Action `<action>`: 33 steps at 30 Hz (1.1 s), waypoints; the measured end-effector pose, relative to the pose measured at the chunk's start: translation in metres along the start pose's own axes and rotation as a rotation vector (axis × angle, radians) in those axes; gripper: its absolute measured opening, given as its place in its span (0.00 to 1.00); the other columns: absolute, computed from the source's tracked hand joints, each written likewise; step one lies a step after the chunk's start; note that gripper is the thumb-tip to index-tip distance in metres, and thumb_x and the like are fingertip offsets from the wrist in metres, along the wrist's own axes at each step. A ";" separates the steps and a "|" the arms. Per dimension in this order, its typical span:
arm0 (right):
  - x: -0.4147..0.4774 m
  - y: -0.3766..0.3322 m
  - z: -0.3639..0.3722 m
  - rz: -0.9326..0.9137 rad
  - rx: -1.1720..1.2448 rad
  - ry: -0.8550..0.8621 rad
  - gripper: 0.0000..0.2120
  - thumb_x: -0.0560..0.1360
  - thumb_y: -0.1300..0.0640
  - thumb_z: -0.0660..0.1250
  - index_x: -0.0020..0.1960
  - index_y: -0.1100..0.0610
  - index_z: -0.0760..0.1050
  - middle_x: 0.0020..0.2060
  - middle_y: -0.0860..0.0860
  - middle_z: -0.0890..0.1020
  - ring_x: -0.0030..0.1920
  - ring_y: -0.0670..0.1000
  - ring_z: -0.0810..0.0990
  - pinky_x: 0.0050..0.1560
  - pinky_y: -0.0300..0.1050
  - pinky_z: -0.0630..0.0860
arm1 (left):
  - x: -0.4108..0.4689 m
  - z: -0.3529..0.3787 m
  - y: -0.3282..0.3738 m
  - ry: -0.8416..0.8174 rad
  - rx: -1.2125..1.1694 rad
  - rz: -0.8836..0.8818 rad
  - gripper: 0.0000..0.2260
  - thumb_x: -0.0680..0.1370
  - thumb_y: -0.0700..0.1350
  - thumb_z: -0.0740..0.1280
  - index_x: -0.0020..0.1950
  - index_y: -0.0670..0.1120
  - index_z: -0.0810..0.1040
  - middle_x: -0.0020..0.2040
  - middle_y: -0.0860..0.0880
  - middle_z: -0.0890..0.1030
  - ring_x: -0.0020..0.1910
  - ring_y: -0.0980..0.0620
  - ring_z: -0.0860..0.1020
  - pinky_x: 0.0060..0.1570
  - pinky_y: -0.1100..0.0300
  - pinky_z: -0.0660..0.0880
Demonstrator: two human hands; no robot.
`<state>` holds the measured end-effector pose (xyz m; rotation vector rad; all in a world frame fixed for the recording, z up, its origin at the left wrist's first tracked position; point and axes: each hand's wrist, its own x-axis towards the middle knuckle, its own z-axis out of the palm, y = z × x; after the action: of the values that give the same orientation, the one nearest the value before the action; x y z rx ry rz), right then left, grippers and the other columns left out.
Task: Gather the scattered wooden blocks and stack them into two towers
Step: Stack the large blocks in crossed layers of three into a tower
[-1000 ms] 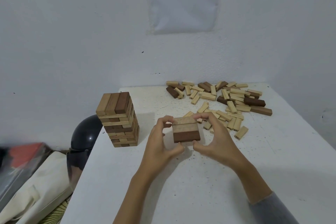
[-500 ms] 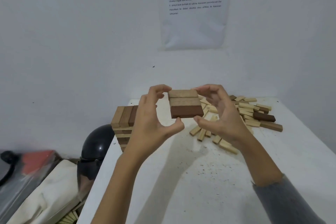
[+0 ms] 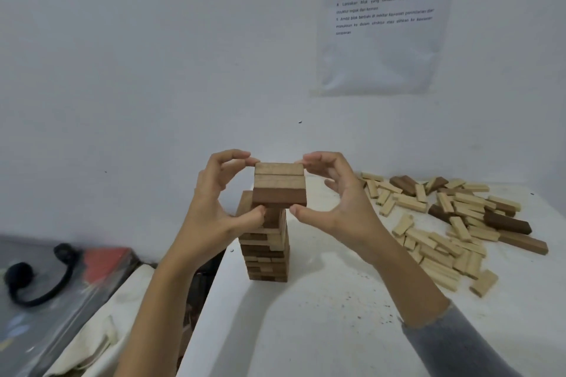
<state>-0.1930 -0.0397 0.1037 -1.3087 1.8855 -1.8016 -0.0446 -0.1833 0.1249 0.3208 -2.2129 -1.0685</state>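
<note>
Over the tower [image 3: 266, 249], the left hand [image 3: 214, 208] at 9 o'clock and the right hand [image 3: 337, 202] at 3 o'clock pinched a three-block layer [image 3: 279, 185] with curled fingers. One tower stood partly built; many loose blocks [image 3: 453, 223] lay at its 3 o'clock, and no second tower showed.

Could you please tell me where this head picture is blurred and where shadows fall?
Head view: the red-and-black clutter at lower left is smeared; the wall sheet has soft print; the held block layer is sharp; faint arm shadows lie on the table.
</note>
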 end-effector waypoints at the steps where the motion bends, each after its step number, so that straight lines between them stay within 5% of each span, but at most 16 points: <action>1: 0.001 0.002 0.005 0.008 -0.002 -0.002 0.30 0.66 0.63 0.78 0.62 0.47 0.69 0.60 0.41 0.77 0.63 0.39 0.72 0.61 0.28 0.64 | -0.001 -0.003 -0.004 -0.001 -0.009 -0.018 0.28 0.64 0.52 0.70 0.62 0.60 0.66 0.64 0.60 0.76 0.69 0.60 0.69 0.58 0.67 0.64; 7: 0.004 0.010 0.030 0.064 -0.010 -0.014 0.29 0.66 0.61 0.77 0.61 0.45 0.69 0.59 0.38 0.76 0.64 0.38 0.70 0.53 0.18 0.61 | -0.003 -0.014 -0.031 -0.014 -0.017 -0.095 0.29 0.67 0.41 0.72 0.64 0.57 0.66 0.62 0.63 0.77 0.67 0.64 0.70 0.58 0.61 0.64; 15: 0.003 0.014 0.042 0.116 -0.021 -0.023 0.29 0.66 0.60 0.76 0.61 0.45 0.69 0.59 0.39 0.75 0.64 0.38 0.69 0.53 0.18 0.61 | -0.005 -0.017 -0.046 -0.048 -0.072 -0.172 0.30 0.64 0.52 0.72 0.64 0.57 0.67 0.62 0.63 0.77 0.68 0.64 0.69 0.57 0.63 0.66; 22: 0.003 0.017 0.046 0.131 -0.034 -0.024 0.28 0.67 0.61 0.76 0.61 0.46 0.68 0.60 0.40 0.75 0.63 0.37 0.69 0.51 0.16 0.59 | -0.005 -0.014 -0.052 -0.058 -0.099 -0.201 0.28 0.66 0.43 0.71 0.64 0.55 0.68 0.61 0.64 0.77 0.64 0.65 0.72 0.56 0.65 0.68; 28: 0.000 0.021 0.049 0.151 -0.024 -0.016 0.28 0.69 0.58 0.76 0.63 0.46 0.68 0.61 0.40 0.73 0.64 0.38 0.68 0.52 0.19 0.62 | -0.008 -0.016 -0.056 -0.088 -0.121 -0.230 0.31 0.66 0.54 0.71 0.68 0.57 0.67 0.66 0.60 0.75 0.69 0.58 0.70 0.67 0.43 0.69; 33: -0.013 0.023 0.046 0.207 0.113 -0.050 0.33 0.68 0.50 0.71 0.69 0.39 0.61 0.69 0.40 0.65 0.70 0.40 0.62 0.59 0.31 0.60 | -0.013 -0.013 -0.059 -0.048 -0.246 -0.250 0.36 0.64 0.59 0.69 0.71 0.63 0.63 0.70 0.64 0.69 0.70 0.63 0.67 0.65 0.59 0.67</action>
<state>-0.1634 -0.0658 0.0677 -1.0680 1.7915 -1.7260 -0.0293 -0.2226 0.0797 0.4754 -2.0910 -1.4805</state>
